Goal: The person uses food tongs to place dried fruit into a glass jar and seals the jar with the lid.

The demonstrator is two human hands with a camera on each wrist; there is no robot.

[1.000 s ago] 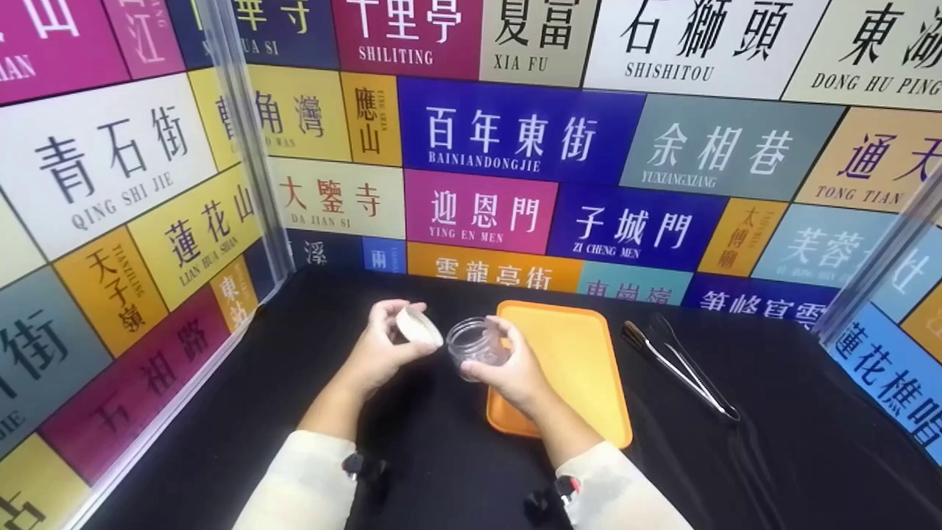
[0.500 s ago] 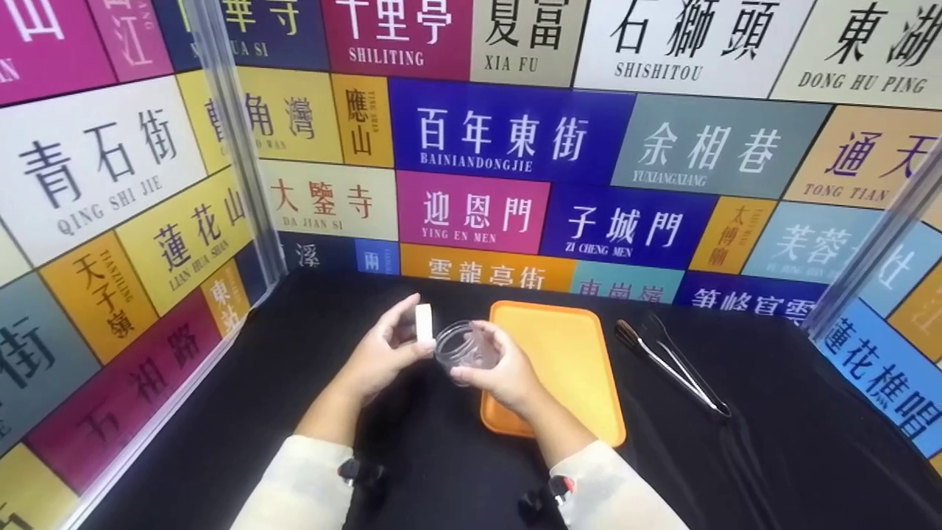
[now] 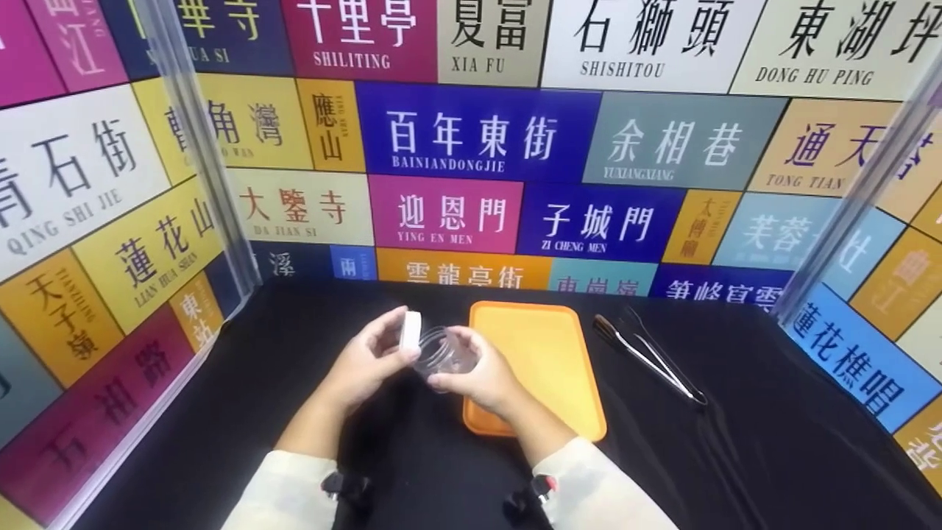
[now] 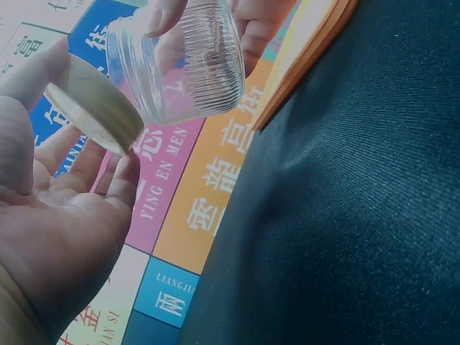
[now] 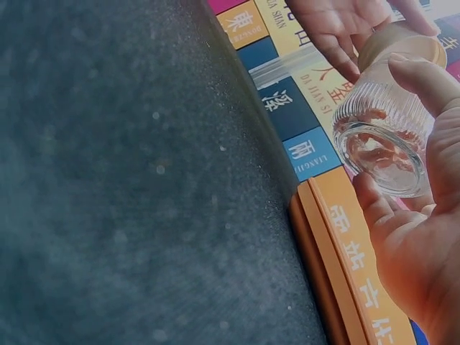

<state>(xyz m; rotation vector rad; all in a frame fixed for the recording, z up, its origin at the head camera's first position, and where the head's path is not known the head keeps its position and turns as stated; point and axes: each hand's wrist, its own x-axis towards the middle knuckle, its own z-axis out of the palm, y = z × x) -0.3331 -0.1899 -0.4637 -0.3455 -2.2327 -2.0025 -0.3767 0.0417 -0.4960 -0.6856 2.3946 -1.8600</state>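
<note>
A white round lid [image 3: 411, 331] is pinched between the thumb and fingers of my left hand [image 3: 368, 361]. Beside it my right hand [image 3: 482, 372] grips a clear jar [image 3: 444, 355], its threaded mouth tilted toward the lid. In the left wrist view, a narrow gap shows between the lid [image 4: 97, 108] and the rim of the ribbed jar [image 4: 205, 61]. The right wrist view shows the jar's base [image 5: 381, 162] turned toward the camera, with the right thumb and fingers around its side. Both things are held above the black cloth.
An orange tray [image 3: 530, 375] lies just right of the jar on the black-covered table [image 3: 412, 471]. Metal tongs [image 3: 651, 357] with dark tips lie farther right. Panels with coloured street signs [image 3: 478, 132] stand at the back and both sides.
My left hand has turned the lid from a slant to edge-on and brought it close to the jar's mouth. The right hand keeps its hold on the jar. The head view has shifted slightly right.
</note>
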